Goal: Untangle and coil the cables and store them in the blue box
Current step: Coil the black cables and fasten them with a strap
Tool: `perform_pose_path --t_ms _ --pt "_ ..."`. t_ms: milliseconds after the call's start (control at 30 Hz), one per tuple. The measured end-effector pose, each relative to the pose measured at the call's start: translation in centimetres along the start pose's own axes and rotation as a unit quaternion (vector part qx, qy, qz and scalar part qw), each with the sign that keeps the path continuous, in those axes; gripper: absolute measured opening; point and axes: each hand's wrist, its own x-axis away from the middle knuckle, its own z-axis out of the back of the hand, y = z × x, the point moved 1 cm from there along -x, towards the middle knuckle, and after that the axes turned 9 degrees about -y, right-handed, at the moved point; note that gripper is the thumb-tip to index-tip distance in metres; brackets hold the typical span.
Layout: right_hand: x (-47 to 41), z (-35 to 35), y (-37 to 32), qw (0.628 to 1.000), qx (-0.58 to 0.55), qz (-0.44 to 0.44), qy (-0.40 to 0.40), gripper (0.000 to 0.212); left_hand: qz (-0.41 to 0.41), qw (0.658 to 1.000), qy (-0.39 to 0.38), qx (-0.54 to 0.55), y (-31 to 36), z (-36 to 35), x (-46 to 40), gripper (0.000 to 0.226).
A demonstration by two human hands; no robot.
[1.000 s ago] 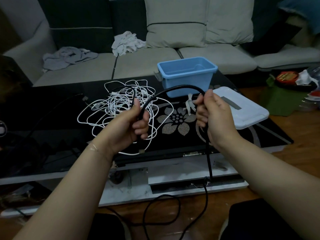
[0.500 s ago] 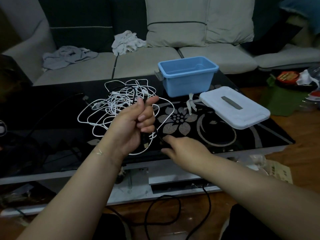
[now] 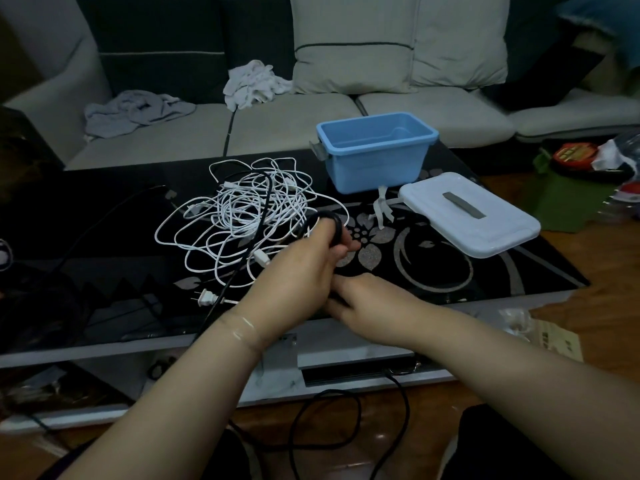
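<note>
Black cable: runs from the white tangle over the table's near edge; a small loop of it sits round the left hand's fingers, and more of it curls on the floor below the table.
Left hand: above the table's near middle, fingers curled round the black loop, gripping it.
Right hand: low at the near edge, just under the left hand and touching it; fingers point left, partly hidden, so whether they pinch the cable cannot be told.
White cables: a loose tangled heap on the table's left-centre, one white plug lying near the near edge.
Blue box: open and upright at the far edge, right of the tangle; no cable in it.
Lid: white with a grey handle, flat on the table near its right edge, just beside the box.
Ties: a few white strips between box and lid.
Table: black glass with a silver flower pattern.
Sofa: grey, beyond the far edge, with crumpled cloths and cushions on it.
</note>
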Motion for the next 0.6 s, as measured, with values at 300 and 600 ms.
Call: perform_pose_path --t_ms 300,600 --pt "0.7 1.6 1.2 0.898 -0.419 -0.022 -0.131 0.028 0.049 0.976 -0.054 -0.206 -2.2 0.8 -0.4 0.026" --pt "-0.2 2.8 3.4 0.936 -0.294 0.071 0.179 0.031 0.105 0.950 -0.125 0.264 -0.6 0.3 0.0 0.047"
